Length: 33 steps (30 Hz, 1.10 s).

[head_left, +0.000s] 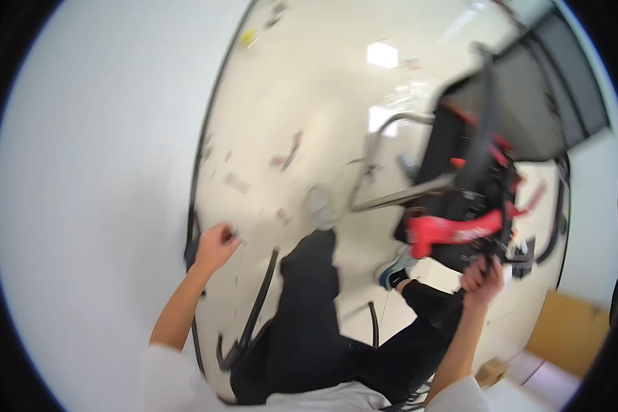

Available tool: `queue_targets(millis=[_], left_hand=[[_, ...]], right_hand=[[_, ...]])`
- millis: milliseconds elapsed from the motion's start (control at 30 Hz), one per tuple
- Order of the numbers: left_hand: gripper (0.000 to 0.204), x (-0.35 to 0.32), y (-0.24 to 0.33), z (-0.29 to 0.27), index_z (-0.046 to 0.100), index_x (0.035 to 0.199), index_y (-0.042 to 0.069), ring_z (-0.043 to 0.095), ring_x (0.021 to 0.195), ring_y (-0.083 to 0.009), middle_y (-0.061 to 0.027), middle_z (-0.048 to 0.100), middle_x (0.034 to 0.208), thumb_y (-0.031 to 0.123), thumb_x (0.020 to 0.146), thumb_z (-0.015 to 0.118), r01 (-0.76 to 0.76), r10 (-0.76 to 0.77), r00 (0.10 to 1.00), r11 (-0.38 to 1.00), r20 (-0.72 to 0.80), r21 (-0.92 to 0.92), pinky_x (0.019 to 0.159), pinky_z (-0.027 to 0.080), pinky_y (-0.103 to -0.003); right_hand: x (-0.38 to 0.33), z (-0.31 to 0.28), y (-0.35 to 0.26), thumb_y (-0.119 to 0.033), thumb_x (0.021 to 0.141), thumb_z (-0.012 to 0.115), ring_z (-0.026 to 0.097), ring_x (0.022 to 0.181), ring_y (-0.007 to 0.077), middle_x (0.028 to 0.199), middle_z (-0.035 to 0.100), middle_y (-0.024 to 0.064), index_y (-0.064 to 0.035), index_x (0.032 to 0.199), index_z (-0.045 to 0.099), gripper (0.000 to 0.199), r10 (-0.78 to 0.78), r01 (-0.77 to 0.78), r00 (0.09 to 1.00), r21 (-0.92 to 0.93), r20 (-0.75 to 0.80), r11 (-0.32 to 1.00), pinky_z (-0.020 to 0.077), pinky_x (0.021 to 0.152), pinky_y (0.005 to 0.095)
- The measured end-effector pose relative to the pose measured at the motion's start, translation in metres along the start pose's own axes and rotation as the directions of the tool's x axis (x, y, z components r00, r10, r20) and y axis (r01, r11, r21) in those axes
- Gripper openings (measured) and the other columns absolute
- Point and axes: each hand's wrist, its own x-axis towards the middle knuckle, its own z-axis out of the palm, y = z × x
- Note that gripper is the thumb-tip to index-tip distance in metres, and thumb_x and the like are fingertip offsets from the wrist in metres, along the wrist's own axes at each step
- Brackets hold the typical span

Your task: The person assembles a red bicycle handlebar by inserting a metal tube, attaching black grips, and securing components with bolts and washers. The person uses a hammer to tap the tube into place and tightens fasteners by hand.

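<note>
A: What lies around the person?

B: A pale glossy floor [323,103] with small scraps scattered over it, and a white wall [96,206] on the left. A black cable [257,305] runs along the floor just beside the person's dark trouser leg [309,309]. A grey metal frame of bent tubing [391,165] stands between the legs and a black and red machine [474,185] on the right. A brown cardboard box [566,323] sits at lower right, near the wall.

A: Anything in the way?

B: The metal frame and the person's own legs, one grey shoe [319,206] stretched forward and another shoe [395,271] tucked near the machine's foot. The picture is blurred, so small things cannot be told.

A: And the hands?

B: The right hand [482,275] is raised to the machine's lower edge, its fingers [475,269] curled shut round a dark part under the red piece [453,230]; that red piece lies just above the knuckles. The left hand [216,244] is held out over the floor near the wall, fingers bent in loosely. Something tiny may sit at its fingertips, but I cannot tell.
</note>
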Motion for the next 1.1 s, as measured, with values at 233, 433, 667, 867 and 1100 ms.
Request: queue_targets(millis=[233, 433, 667, 867, 1100], left_hand=[[0.025, -0.019, 0.264, -0.011, 0.058, 0.090, -0.001, 0.066, 0.072, -0.0265, -0.0116, 0.064, 0.086, -0.007, 0.068, 0.068, -0.932, 0.919, 0.363, 0.354, -0.156, -0.082, 0.065, 0.055, -0.035], [0.013, 0.010, 0.420, 0.132, 0.057, 0.096, -0.001, 0.062, 0.077, -0.0173, -0.0102, 0.066, 0.088, -0.003, 0.085, 0.064, -0.472, 0.637, 0.765, 0.452, -0.097, -0.757, 0.077, 0.052, -0.029], [0.011, 0.052, 0.441, 0.203, 0.058, 0.102, -0.002, 0.066, 0.086, -0.0179, -0.0112, 0.067, 0.095, 0.003, 0.093, 0.053, -0.041, 0.390, 0.909, 0.434, 0.147, -0.900, 0.082, 0.054, -0.032], [0.011, 0.046, 0.444, 0.210, 0.060, 0.101, 0.000, 0.064, 0.086, -0.0145, -0.0100, 0.069, 0.095, 0.004, 0.094, 0.053, 0.019, 0.374, 0.899, 0.486, 0.227, -0.874, 0.078, 0.052, -0.028], [0.010, 0.035, 0.460, 0.229, 0.060, 0.101, -0.001, 0.061, 0.081, -0.0072, -0.0051, 0.069, 0.092, 0.003, 0.093, 0.062, -0.058, 0.448, 0.839, 0.637, 0.308, -0.768, 0.071, 0.049, -0.024]], right_hand=[[0.058, 0.039, -0.036, -0.043, 0.098, 0.052, 0.023, 0.040, 0.0056, 0.051, 0.025, -0.0080, -0.0152, 0.074, 0.040, 0.039, 0.139, -0.270, 0.913, 0.313, 0.384, 0.911, 0.0192, 0.041, 0.0249], [0.076, 0.023, -0.013, -0.044, 0.098, 0.053, 0.027, 0.041, 0.0069, 0.053, 0.030, -0.0053, -0.0139, 0.074, 0.041, 0.041, 0.198, -0.328, 0.920, 0.388, 0.338, 0.861, 0.0221, 0.041, 0.0246], [0.069, 0.011, 0.000, -0.034, 0.104, 0.049, 0.065, 0.055, 0.0235, 0.064, 0.060, 0.0126, 0.0017, 0.090, 0.055, 0.039, 0.073, -0.069, 0.994, -0.060, 0.081, 0.996, 0.0593, 0.052, 0.0349], [0.066, -0.004, -0.009, -0.025, 0.092, 0.066, 0.064, 0.055, 0.0229, 0.061, 0.061, 0.0133, 0.0058, 0.094, 0.061, 0.031, -0.468, 0.290, 0.883, -0.822, 0.032, 0.489, 0.0492, 0.055, 0.0319], [0.053, 0.002, -0.012, -0.019, 0.089, 0.069, 0.067, 0.071, 0.0327, 0.093, 0.068, 0.0186, 0.0030, 0.110, 0.062, 0.032, -0.640, 0.371, 0.767, -0.846, 0.046, 0.383, 0.0530, 0.064, 0.0379]])
